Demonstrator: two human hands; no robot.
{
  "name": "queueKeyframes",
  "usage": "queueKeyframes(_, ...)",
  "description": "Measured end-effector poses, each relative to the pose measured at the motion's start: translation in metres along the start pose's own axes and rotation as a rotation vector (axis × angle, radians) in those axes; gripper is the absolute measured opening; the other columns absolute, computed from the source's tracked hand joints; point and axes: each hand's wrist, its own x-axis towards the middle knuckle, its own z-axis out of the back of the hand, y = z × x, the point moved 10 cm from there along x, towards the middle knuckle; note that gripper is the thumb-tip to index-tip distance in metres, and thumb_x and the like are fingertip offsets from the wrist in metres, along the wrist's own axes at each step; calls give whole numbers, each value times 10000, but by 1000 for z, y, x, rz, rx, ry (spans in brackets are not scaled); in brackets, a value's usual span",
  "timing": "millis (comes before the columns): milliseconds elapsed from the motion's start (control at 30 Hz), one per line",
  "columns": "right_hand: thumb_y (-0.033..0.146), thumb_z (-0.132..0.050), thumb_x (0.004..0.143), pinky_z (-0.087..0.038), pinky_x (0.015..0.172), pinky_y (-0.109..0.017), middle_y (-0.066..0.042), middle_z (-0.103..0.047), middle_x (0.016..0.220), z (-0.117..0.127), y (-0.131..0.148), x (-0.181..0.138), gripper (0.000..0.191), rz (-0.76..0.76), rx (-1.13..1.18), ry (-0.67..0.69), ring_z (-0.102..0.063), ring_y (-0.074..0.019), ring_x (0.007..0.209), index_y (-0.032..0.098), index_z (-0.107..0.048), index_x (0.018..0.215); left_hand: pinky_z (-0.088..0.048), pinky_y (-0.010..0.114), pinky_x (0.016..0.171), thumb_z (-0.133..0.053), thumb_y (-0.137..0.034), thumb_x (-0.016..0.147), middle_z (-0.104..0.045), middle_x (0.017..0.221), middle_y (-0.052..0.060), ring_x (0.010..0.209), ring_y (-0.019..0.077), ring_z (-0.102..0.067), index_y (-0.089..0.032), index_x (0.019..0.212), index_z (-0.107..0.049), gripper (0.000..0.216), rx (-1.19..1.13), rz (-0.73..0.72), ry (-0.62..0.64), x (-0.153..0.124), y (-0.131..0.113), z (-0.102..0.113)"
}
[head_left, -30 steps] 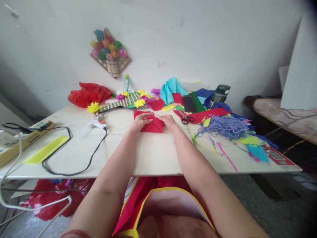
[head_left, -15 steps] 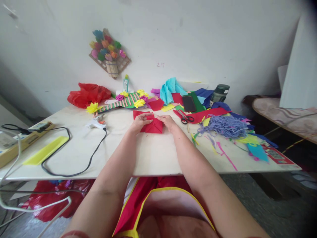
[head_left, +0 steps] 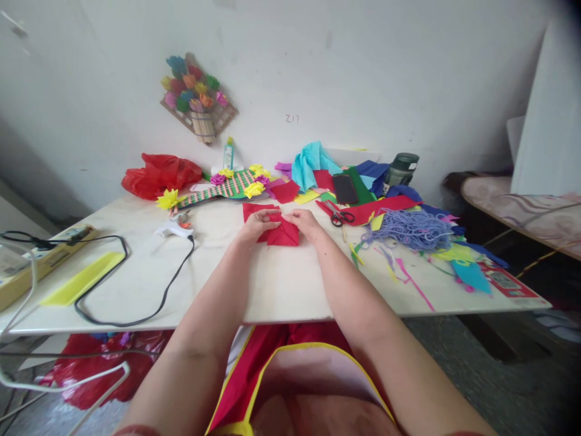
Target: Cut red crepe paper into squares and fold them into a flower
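A folded piece of red paper (head_left: 284, 233) lies near the middle of the white table (head_left: 281, 284). My left hand (head_left: 255, 225) presses on its left part with the fingers curled down over a fold. My right hand (head_left: 306, 223) pinches the paper's upper right edge. Both hands meet at the top of the fold. A second red sheet (head_left: 254, 209) lies partly under the folded piece, behind my left hand.
Red-handled scissors (head_left: 339, 215), purple yarn (head_left: 411, 230) and colored paper scraps (head_left: 454, 260) lie right. A glue gun (head_left: 175, 229) with black cord (head_left: 131, 303), a yellow strip (head_left: 84, 278) and a power strip (head_left: 40, 260) lie left. Paper flowers (head_left: 227, 181), glue bottle (head_left: 227, 154), dark bottle (head_left: 402, 169) stand behind.
My hands have moved slightly closer together on the red paper, and its folded shape looks a little narrower. Nothing else on the table has moved.
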Motion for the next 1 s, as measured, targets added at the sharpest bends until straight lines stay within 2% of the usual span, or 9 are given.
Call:
queueKeyframes(100,450,-675,538,-246,475,-225,73,-376,456,0,1,0,352,8,-45,-3,-315,-67,479,175,-459,501,-369,177,470,-808,-216,499,-352,457,-111,419,26,-389,-118,1011,-643,547,1,-7,9,0,0,-1)
queueKeyframes(167,430,-684,526,-262,491,-226,73,-371,451,1,6,-1,336,35,-83,-14,-323,-70,492,170,-474,485,-377,183,479,-816,-210,481,-380,451,-107,422,32,-411,-114,989,-648,543,-7,11,10,0,1,-2)
queueKeyframes(300,406,-688,511,-312,542,-232,64,-417,459,1,12,-3,297,66,-83,-28,-375,-82,527,162,-521,479,-442,224,570,-833,-219,437,-581,572,-26,549,95,-560,-101,934,-653,542,-62,70,19,-1,4,-6)
queueKeyframes(400,388,-682,512,-323,550,-235,61,-430,466,-1,13,-4,276,66,-42,-17,-385,-85,530,164,-524,478,-453,242,558,-816,-315,488,-648,674,32,593,132,-600,-111,866,-657,458,-87,124,-3,-2,9,-4)
queueKeyframes(500,352,-673,529,-316,543,-232,62,-430,473,-4,10,-2,249,70,-19,0,-375,-78,520,161,-523,479,-398,215,464,-775,-407,555,-618,599,17,490,102,-547,-126,722,-633,356,-69,134,-31,-1,13,0)
queueKeyframes(600,324,-674,537,-313,539,-229,60,-441,479,-3,6,0,215,83,-35,-3,-377,-77,516,157,-547,492,-335,197,421,-778,-405,554,-557,511,-16,434,71,-478,-136,633,-595,334,-8,80,-51,1,11,4)
queueKeyframes(800,332,-677,547,-337,547,-233,47,-486,509,-3,0,4,201,73,-33,2,-413,-89,535,154,-586,538,-303,201,429,-776,-403,545,-541,507,-25,449,72,-451,-139,623,-585,335,105,35,-80,0,3,5)
queueKeyframes(1000,355,-679,526,-310,532,-229,67,-389,454,-1,10,-2,271,81,-99,-22,-354,-73,510,160,-502,460,-305,203,441,-780,-377,538,-515,488,-32,463,73,-453,-137,587,-573,321,172,-8,-140,-3,-9,4)
